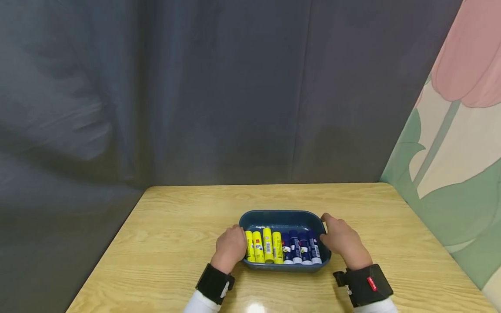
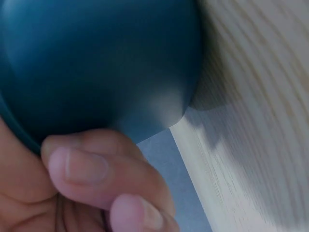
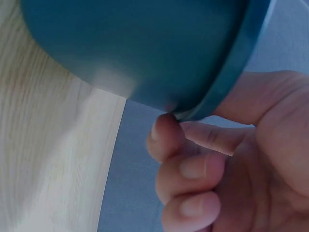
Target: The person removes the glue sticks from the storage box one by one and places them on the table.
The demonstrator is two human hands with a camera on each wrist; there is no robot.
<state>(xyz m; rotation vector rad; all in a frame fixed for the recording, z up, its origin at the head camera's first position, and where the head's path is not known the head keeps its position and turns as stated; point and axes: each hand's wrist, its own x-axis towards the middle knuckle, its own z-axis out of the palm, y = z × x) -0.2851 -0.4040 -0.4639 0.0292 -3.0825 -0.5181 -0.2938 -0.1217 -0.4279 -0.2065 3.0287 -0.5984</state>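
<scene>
A dark blue-teal rectangular dish [image 1: 285, 268] with rounded corners is in front of me over the wooden table. Inside lie several yellow glue sticks [image 1: 267, 245] on the left and several dark blue ones with white ends [image 1: 295, 247] on the right, side by side. My left hand [image 1: 231, 244] grips the dish's left rim; in the left wrist view its curled fingers [image 2: 104, 176] press under the rim against the outer wall. At the right end, my right hand [image 1: 345, 240] pinches the rim, with curled fingertips [image 3: 166, 137] beneath the lip in the right wrist view.
Pale wood tabletop [image 1: 176, 243] surrounds the dish. A dark grey curtain [image 1: 235, 95] hangs behind the table and along the left. On the right stands a wall panel [image 1: 462, 152] painted with a pink tulip and green leaves.
</scene>
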